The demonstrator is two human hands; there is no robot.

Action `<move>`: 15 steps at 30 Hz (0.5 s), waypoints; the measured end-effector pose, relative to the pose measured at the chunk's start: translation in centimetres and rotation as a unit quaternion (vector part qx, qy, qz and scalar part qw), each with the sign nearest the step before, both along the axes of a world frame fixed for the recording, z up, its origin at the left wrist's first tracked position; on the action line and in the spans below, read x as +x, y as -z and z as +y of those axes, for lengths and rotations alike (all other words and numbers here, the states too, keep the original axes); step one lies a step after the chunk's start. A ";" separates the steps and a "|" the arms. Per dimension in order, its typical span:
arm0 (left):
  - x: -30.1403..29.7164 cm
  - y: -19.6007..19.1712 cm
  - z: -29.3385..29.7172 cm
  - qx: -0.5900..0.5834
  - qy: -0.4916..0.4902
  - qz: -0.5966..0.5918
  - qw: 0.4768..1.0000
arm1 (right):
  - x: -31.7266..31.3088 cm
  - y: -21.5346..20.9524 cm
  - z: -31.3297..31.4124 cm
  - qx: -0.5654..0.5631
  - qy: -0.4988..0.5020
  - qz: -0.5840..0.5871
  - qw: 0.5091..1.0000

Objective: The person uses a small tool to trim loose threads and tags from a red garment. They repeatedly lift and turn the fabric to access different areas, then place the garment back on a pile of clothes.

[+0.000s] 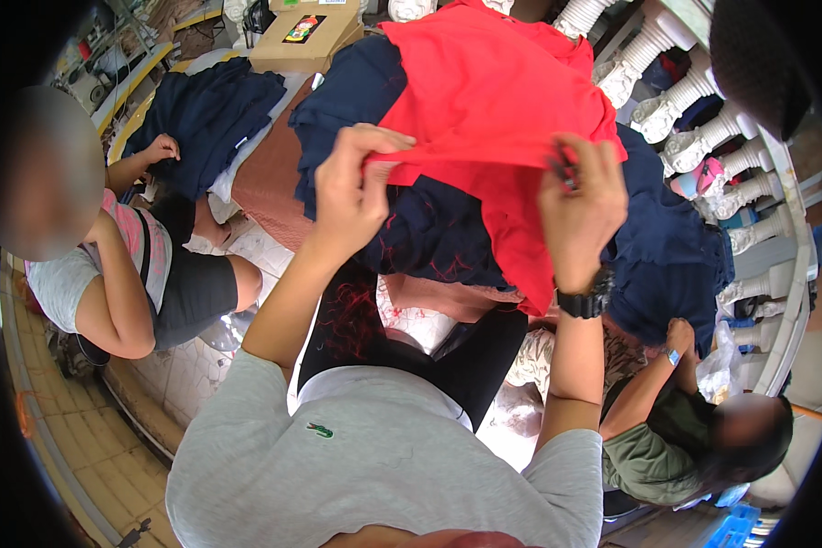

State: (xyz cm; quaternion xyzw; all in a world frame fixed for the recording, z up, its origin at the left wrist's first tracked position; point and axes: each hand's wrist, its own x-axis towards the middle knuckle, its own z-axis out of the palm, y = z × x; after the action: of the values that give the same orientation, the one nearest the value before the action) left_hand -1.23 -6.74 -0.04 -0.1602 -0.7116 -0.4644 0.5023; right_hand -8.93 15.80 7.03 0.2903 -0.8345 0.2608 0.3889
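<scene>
Both hands are raised in front of the person, and between them hangs a red garment, held up by its near edge over a heap of dark navy clothes. The left hand pinches the red fabric's hem between thumb and fingertips, closed firmly on it. The right hand, with a black wristwatch on its wrist, grips the same edge further along, and something small and dark shows between its fingers, though what it is cannot be told. Loose red threads trail down below the left forearm. To do this well, I judge the edge should stay taut and level between the two grips, so that the cloth spreads flat and its seams and stray threads show clearly; letting either hand slacken would make it bunch and sag into the navy heap. A seated person on the left rests a hand on another navy pile, and a second person at lower right reaches up toward the heap. A cardboard box sits beyond the clothes, and white balusters line the right side.
</scene>
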 end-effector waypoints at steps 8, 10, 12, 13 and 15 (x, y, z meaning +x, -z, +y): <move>0.1 -1.7 -4.0 0.036 -0.075 -0.012 0.996 | -4.5 -6.7 1.6 -0.112 0.042 0.049 0.992; -2.0 -1.9 -4.3 -0.003 -0.103 -0.082 0.991 | -8.1 -6.9 -0.8 -0.054 0.073 -0.031 0.995; -2.4 -0.8 -4.8 -0.054 -0.133 -0.159 0.977 | -9.6 -6.3 -1.9 -0.025 0.047 -0.088 0.995; -2.8 -0.9 -4.9 -0.078 -0.148 -0.193 0.967 | -9.3 -6.3 -2.4 -0.026 0.007 -0.119 0.992; -2.3 -0.9 -4.4 -0.156 -0.278 -0.127 0.939 | -8.3 -6.6 -3.1 -0.058 -0.054 -0.118 0.990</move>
State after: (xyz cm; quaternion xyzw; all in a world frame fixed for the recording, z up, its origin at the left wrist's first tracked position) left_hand -3.48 -11.13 0.88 0.0275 -0.8492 -0.2059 0.4854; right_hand -17.19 12.72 13.61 0.2794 -0.8411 0.3617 0.2892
